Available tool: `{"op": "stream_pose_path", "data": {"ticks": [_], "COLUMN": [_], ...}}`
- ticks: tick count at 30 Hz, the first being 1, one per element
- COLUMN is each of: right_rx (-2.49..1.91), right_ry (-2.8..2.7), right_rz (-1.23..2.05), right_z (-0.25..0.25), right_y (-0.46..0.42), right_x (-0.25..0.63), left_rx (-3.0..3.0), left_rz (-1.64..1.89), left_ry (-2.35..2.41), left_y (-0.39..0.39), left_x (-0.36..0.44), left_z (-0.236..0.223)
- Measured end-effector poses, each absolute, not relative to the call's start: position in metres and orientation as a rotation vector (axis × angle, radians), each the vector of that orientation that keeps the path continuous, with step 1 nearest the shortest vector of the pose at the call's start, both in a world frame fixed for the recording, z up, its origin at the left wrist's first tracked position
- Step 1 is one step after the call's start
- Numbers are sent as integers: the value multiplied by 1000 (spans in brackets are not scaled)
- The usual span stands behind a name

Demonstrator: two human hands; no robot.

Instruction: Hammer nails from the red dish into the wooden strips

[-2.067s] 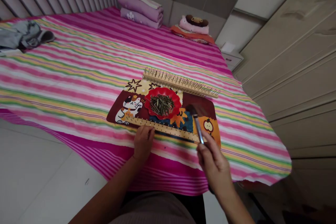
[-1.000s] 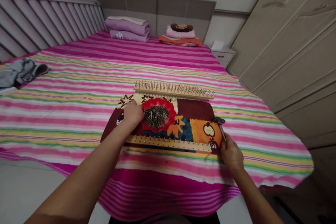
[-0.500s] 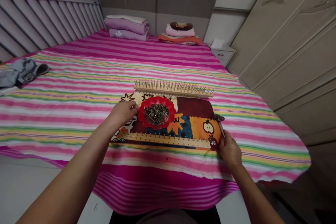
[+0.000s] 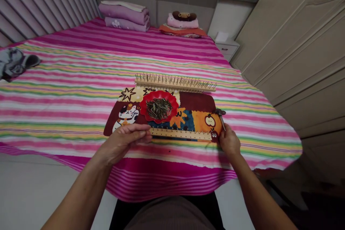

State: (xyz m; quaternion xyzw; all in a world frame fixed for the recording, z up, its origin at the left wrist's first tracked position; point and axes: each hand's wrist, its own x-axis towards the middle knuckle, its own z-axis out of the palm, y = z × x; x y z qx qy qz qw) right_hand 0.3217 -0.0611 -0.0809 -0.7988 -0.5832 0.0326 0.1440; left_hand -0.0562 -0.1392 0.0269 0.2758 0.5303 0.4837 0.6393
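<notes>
Hammer (image 4: 221, 113), gripped by right hand (image 4: 230, 141) at edge of mat (image 4: 196, 101), presumably clearing near wooden strip (image 4: 180, 134); left hand (image 4: 122, 141) at strip's end, pinch untellable; red bowl (image 4: 174, 105) of nails (image 4: 159, 109) behind, likely for reach.

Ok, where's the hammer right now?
In the head view, right of centre: the hammer is in the right hand, its head by the mat's right edge.

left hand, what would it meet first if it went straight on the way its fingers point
Probably the nearer wooden strip; the left hand points along it, though the height between them is unclear.
</notes>
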Motion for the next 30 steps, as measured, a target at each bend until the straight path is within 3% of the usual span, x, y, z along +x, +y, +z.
{"op": "stream_pose_path", "data": {"ticks": [9, 30], "right_rx": [-2314, -2322], "right_ry": [-1671, -1655], "right_rz": [134, 83], "right_z": [-77, -78], "right_y": [-62, -62], "right_x": [320, 319], "left_rx": [424, 226], "left_rz": [1268, 1407], "left_ry": [1274, 1294], "left_y": [-155, -151], "left_x": [-29, -3], "left_z": [-17, -35]}}
